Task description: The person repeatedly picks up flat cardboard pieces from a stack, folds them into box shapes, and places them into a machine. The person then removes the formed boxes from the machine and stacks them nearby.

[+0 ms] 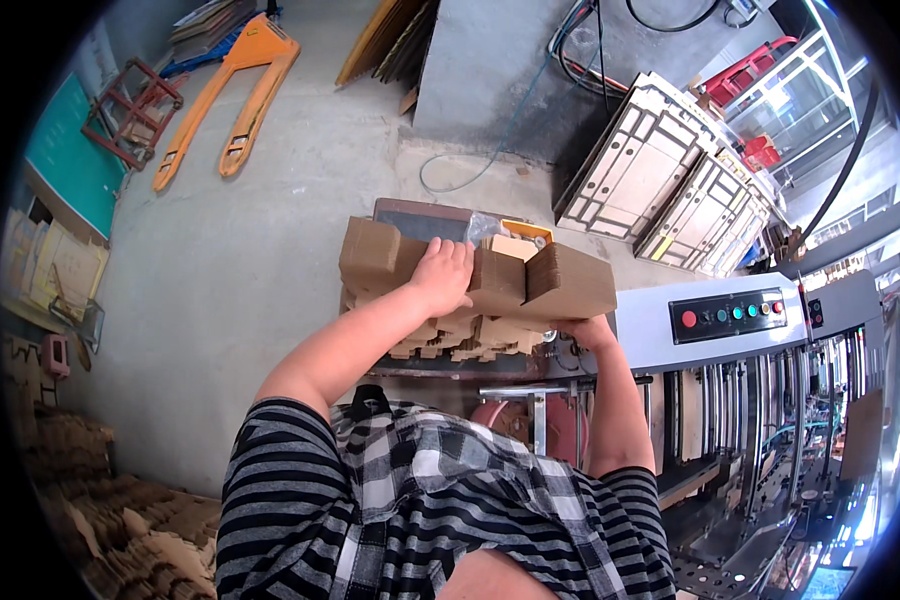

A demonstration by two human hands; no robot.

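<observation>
At the middle of the frame, handles a thick bundle of brown folded cardboard (572, 282), packed closely together and stretching from side to side above the bench (470, 370). Lays the left hand (443, 278) palm down on the bundle, left of its middle, with fingers reaching toward the far edge and not clenched. Brings the right hand (587, 330) to the lower right end of the bundle, at least touching it from below; cannot tell how firmly, because of fingers hidden under the cardboard. Just below in the frame, shows more cardboard pieces (470, 340) with uneven, toothed edges; cannot tell whether to call the bundle resting on these or slightly lifted. Just beyond, shows a clear plastic bag (483, 227) and a yellow box (530, 231); at the right, a machine's control panel (727, 314) with coloured buttons. Seems, as a judgement, to be at the step of gathering and steadying the bundle. For the next move, probably calls for equal pressure from both hands and a secure support under the right end, to avoid sliding or fanning out.
</observation>
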